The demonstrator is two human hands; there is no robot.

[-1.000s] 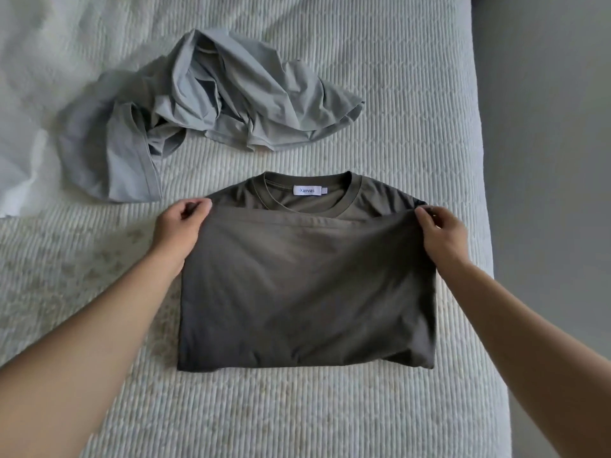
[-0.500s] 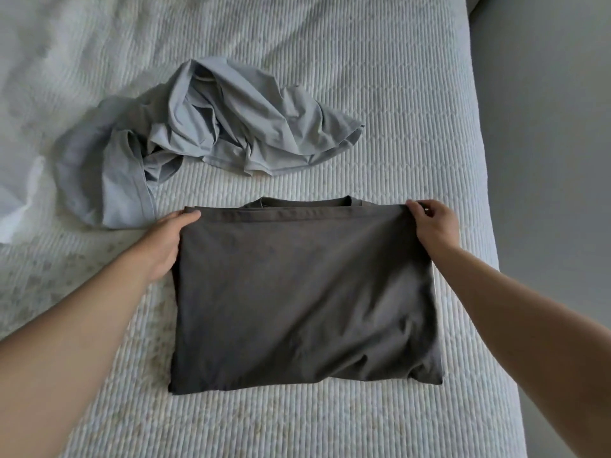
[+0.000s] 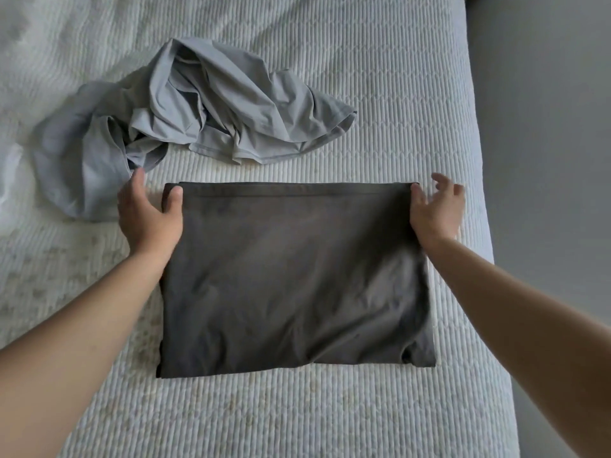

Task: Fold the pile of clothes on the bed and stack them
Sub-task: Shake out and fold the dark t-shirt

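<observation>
White quilted bed [image 3: 380,94] carries a folded dark grey shirt [image 3: 291,279] lying flat. At the shirt's far left corner the left hand [image 3: 148,216] rests with fingers loosely spread, thumb on the cloth; at its far right corner the right hand [image 3: 436,209] hovers splayed, gripping nothing. Beyond the shirt's left lies a crumpled light grey garment [image 3: 185,114].

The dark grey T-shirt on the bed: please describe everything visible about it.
The dark grey T-shirt is folded into a neat rectangle, soft matte fabric with light creases, hem along its far edge. It lies flat on the white quilted bed. The left hand rests its thumb on the far left corner; the right hand touches the far right corner.
</observation>
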